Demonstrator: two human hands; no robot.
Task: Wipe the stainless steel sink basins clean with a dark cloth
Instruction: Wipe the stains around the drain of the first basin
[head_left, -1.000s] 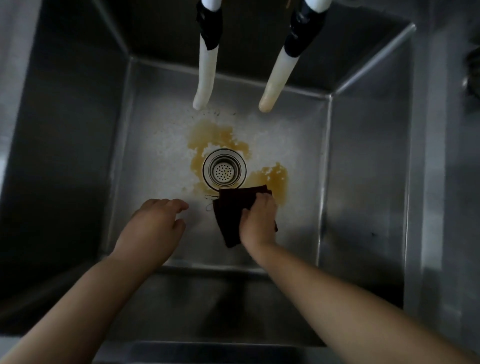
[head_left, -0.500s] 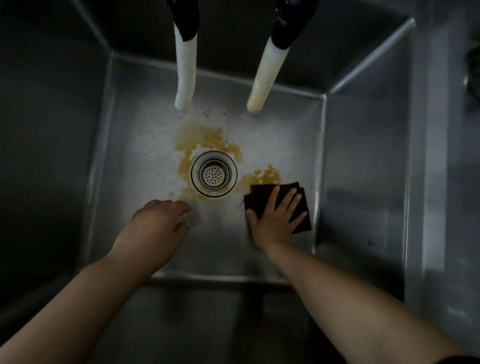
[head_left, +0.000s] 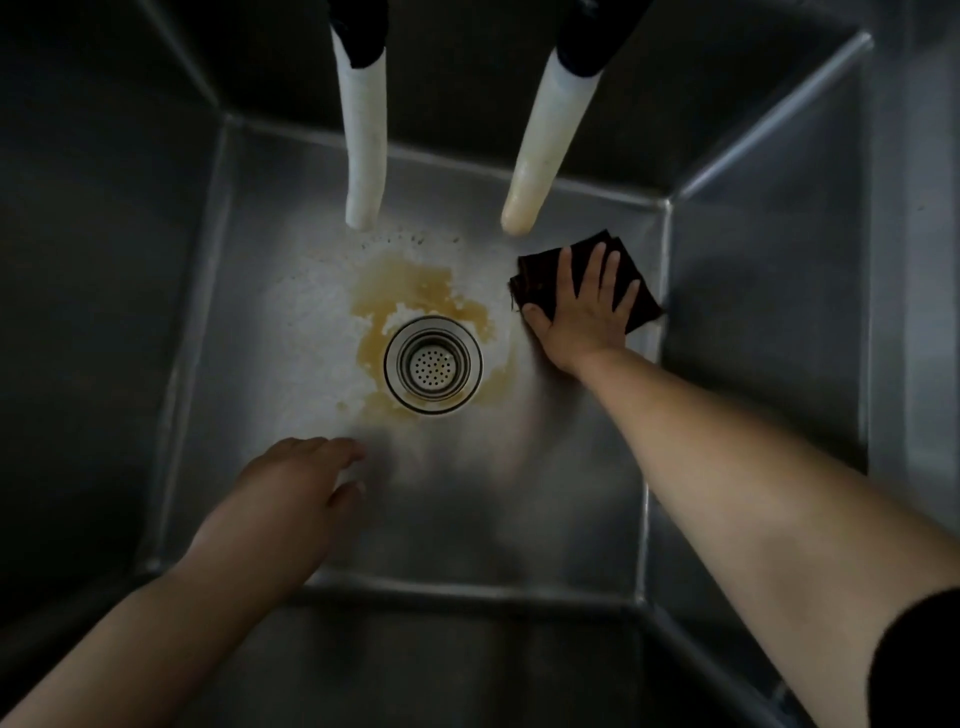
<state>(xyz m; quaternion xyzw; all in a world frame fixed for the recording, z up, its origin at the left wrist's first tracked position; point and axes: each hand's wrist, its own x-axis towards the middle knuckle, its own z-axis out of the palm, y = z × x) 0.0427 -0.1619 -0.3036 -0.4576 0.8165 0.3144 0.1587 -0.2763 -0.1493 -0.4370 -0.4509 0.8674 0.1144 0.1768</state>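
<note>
- The right hand (head_left: 582, 312) presses flat, fingers spread, on the dark cloth (head_left: 540, 270); the left hand (head_left: 291, 493) hangs loose, holding nothing.
- It should push hard across the brown stain (head_left: 395, 291) near the drain (head_left: 432, 364).

Colours in the sink.
We see a grey steel basin (head_left: 753, 322), a yellow-brown stain (head_left: 410, 291), a dark brown cloth (head_left: 540, 270), two off-white hoses (head_left: 363, 145) with black collars (head_left: 358, 31), and a perforated silver drain (head_left: 432, 365).

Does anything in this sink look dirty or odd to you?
Yes. A yellow-brown stain spreads over the sink floor around the drain strainer, with dark specks beyond it. The right hand presses the dark cloth flat to the right of the stain, not on it.
</note>
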